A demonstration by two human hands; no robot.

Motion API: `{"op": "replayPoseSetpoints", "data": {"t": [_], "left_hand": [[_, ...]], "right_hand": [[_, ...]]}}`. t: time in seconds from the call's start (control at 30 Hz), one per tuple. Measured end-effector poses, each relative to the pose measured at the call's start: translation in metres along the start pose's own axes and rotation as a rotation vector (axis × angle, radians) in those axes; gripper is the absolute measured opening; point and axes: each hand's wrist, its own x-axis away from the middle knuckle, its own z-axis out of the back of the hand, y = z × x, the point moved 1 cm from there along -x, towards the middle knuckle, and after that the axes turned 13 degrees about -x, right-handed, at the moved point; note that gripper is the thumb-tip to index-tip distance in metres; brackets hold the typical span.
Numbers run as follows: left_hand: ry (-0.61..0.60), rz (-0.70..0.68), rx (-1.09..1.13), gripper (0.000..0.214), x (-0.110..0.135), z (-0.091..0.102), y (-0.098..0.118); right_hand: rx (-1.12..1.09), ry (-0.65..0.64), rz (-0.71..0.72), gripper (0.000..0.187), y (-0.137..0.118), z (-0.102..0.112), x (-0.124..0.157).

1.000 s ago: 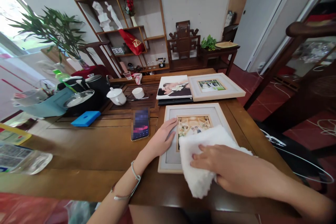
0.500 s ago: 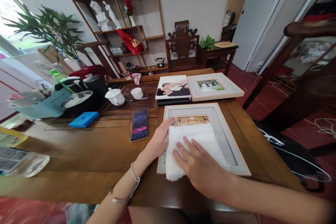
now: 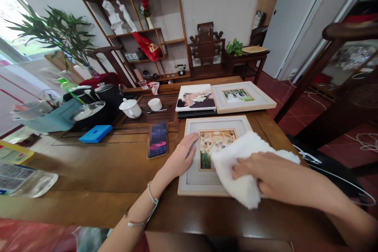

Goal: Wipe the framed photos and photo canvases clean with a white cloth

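A light wooden picture frame [image 3: 189, 184] lies flat on the table before me, with a small photo [image 3: 206, 157] in its middle. My left hand [image 3: 183, 156] rests on the frame's left edge, fingers stretched out. Bunched under and in my right hand [image 3: 265, 173] is a white fluffy cloth [image 3: 236, 157], its fingers curled into it. The cloth covers the frame's right part and the photo's lower right corner, and one end reaches past the frame's right edge.
Behind the frame lie a second framed photo [image 3: 262, 100] and a photo panel [image 3: 189, 104]. Left of it are a phone [image 3: 158, 143], a lidded white cup [image 3: 130, 108], a small white bowl [image 3: 155, 104] and a blue block [image 3: 96, 134]. A dark chair [image 3: 307, 106] stands at the right.
My right hand has moved right, dragging the cloth with it, and its fingers have curled from flat. Most of the photo is now uncovered. My left hand stays on the frame's edge.
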Motion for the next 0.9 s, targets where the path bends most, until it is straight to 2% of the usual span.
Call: {"op": "replayPoseSetpoints", "data": {"t": [0.07,0.13,0.27,0.37,0.5,0.63,0.73,0.9], "left_hand": [[-0.003,-0.008,0.001,0.041,0.0,0.001,0.001],[-0.003,-0.015,-0.001,0.041,0.0,0.002,0.001],[-0.005,-0.027,-0.007,0.041,0.0,0.002,0.001],[-0.007,-0.033,-0.009,0.041,0.0,0.002,0.0],[-0.013,-0.024,-0.006,0.041,-0.001,0.001,-0.001],[-0.017,-0.035,-0.002,0.041,-0.001,0.001,-0.001],[-0.009,-0.035,-0.003,0.041,-0.001,0.001,0.0],[0.007,-0.019,0.004,0.041,0.0,0.0,0.0]], "right_hand": [[0.101,0.079,-0.1,0.051,0.013,0.001,-0.013],[0.195,0.215,-0.153,0.059,0.028,-0.001,-0.03],[0.356,0.451,-0.092,0.063,0.052,-0.009,-0.062],[0.443,0.518,-0.067,0.061,0.062,-0.013,-0.076],[0.463,0.424,-0.067,0.059,0.061,-0.016,-0.083],[0.454,0.272,-0.114,0.047,0.041,-0.019,-0.073],[0.403,0.149,-0.119,0.043,0.018,-0.022,-0.048],[0.12,0.019,0.043,0.047,-0.012,-0.019,0.007]]}}
